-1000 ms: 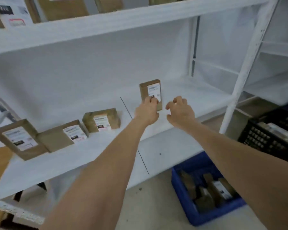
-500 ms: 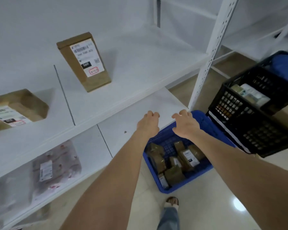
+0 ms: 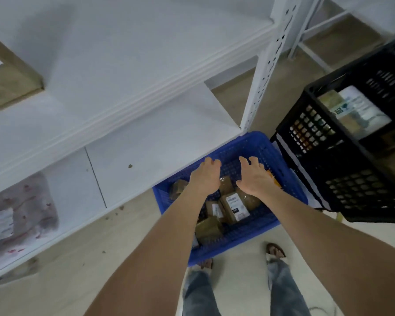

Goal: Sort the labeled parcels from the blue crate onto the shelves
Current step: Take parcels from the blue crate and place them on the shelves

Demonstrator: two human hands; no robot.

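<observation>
Your left hand (image 3: 205, 176) and right hand (image 3: 253, 179) hung side by side over the blue crate (image 3: 292, 181), palms down, fingers loosely spread and a little bent, holding nothing; whether the fingertips touched anything inside could not be told. The crate sat on the pale floor (image 3: 89, 258), its far end tucked under the edge of the lower shelf (image 3: 157, 144); several brown parcels lay jumbled in it, one labeled parcel (image 3: 234, 207) face up just below your right wrist, another brown parcel (image 3: 209, 228) beside your left forearm. The shelving was white; a perforated upright post (image 3: 267, 65) met the floor just behind the crate. One brown box (image 3: 9, 87) stood on the upper shelf (image 3: 123, 53) at far left; a pink-patterned bag (image 3: 21, 213) with a white label lay on the lower shelf. A black crate (image 3: 351, 179) with goods in it stood just right of the blue one. Bits of debris dotted the floor; the frame was motion-blurred.
</observation>
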